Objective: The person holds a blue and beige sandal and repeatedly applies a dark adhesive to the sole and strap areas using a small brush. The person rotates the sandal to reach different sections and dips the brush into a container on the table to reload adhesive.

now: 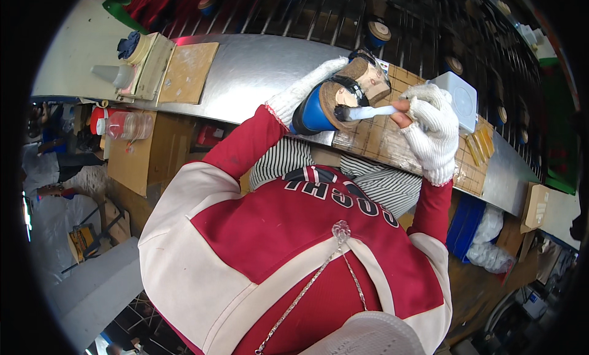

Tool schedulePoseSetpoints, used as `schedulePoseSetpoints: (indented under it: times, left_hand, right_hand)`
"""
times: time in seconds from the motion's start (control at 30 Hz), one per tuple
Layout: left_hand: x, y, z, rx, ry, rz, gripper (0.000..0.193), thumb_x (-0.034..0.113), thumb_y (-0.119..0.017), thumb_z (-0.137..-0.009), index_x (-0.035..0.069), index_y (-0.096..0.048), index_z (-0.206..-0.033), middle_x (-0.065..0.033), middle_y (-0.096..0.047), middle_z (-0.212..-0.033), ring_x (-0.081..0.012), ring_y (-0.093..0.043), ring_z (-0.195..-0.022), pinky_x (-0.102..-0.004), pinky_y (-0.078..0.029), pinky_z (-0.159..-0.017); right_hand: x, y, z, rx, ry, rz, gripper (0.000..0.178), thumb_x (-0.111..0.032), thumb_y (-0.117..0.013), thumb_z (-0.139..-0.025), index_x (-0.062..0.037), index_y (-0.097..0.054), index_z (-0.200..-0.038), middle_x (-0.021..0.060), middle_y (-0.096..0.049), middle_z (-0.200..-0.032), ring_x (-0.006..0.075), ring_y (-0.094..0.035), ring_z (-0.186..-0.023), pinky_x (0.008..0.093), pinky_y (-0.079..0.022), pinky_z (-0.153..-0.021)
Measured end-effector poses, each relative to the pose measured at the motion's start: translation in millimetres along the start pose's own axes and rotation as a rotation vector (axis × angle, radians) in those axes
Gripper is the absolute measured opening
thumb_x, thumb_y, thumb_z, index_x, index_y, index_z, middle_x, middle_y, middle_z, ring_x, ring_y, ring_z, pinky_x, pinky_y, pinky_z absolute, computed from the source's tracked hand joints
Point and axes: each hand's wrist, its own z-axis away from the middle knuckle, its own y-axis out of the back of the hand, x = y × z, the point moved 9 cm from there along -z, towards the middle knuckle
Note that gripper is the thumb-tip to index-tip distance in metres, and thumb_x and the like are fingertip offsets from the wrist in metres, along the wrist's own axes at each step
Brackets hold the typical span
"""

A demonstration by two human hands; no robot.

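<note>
My left hand (pixel 307 92), in a white knit glove, is wrapped round a cork-soled shoe on a blue last (pixel 314 111); its fingertips are hidden behind the shoe. A second cork-soled shoe (pixel 372 76) with a black strap is right beside it, and I cannot tell if the same hand holds it too. In my right hand (pixel 431 125), also gloved but with bare fingertips, a white-handled brush (pixel 372 112) is pinched. Its dark bristles touch or almost touch the edge of the nearer sole. Cardboard (pixel 392 144) covered in clear film lies below both hands.
A white plastic container (pixel 459 97) and yellowish strips (pixel 480 145) are by my right hand. Beyond the metal bench (pixel 242 63) runs a rack of rods with more shoes (pixel 378 33). A wooden board (pixel 189 73) and a clear jar (pixel 130 125) are at left.
</note>
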Motion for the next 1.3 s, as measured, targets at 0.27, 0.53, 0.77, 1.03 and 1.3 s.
schedulePoseSetpoints:
  times: [0.27, 0.53, 0.77, 1.03, 1.3]
  left_hand:
    - [10, -26, 21, -0.256, 0.061, 0.397, 0.056, 0.030, -0.064, -0.099, 0.011, -0.046, -0.149, -0.0132, -0.063, -0.128, -0.0156, -0.065, -0.108, -0.0278, -0.056, -0.090]
    - [-43, -33, 51, -0.060, 0.463, 1.246, 0.068, 0.041, -0.051, -0.104, 0.000, -0.031, -0.154, -0.0292, -0.066, -0.105, -0.0300, -0.074, -0.077, -0.0324, -0.064, -0.053]
    - [-37, 8, 8, -0.071, 0.216, 1.258, 0.057, 0.042, -0.043, -0.105, -0.001, -0.047, -0.144, -0.0228, -0.056, -0.140, -0.0254, -0.059, -0.127, -0.0344, -0.054, -0.104]
    - [-10, 83, 25, 0.446, 0.061, 0.268, 0.054, 0.038, -0.063, -0.098, -0.002, -0.057, -0.134, -0.0123, -0.067, -0.122, -0.0177, -0.067, -0.106, -0.0311, -0.056, -0.092]
    - [-12, 77, 35, 0.468, 0.068, 0.290, 0.056, 0.035, -0.069, -0.094, -0.003, -0.056, -0.133, -0.0123, -0.067, -0.119, -0.0165, -0.065, -0.106, -0.0309, -0.054, -0.095]
  right_hand:
    - [-1, -14, -14, -0.007, 0.070, -0.074, 0.020, -0.019, -0.082, -0.073, -0.0119, -0.078, -0.092, 0.0044, -0.069, -0.091, 0.0229, -0.061, -0.086, 0.0348, -0.042, -0.078]
    - [5, -19, -13, -0.060, 0.054, -0.077, 0.020, -0.019, -0.081, -0.075, -0.0112, -0.078, -0.092, 0.0052, -0.069, -0.092, 0.0229, -0.063, -0.091, 0.0348, -0.042, -0.082]
    - [-5, -16, 19, 0.107, -0.124, 0.215, 0.019, -0.018, -0.084, -0.072, -0.0111, -0.077, -0.088, 0.0049, -0.069, -0.095, 0.0223, -0.060, -0.089, 0.0349, -0.042, -0.079]
    - [4, -40, 37, 0.158, -0.221, 0.066, 0.018, -0.015, -0.086, -0.073, -0.0099, -0.078, -0.088, 0.0048, -0.068, -0.096, 0.0224, -0.057, -0.089, 0.0343, -0.044, -0.076]
    - [48, -28, -1, 0.380, -0.283, 0.024, 0.017, -0.017, -0.083, -0.080, -0.0083, -0.077, -0.093, 0.0066, -0.068, -0.094, 0.0221, -0.063, -0.086, 0.0343, -0.044, -0.079]
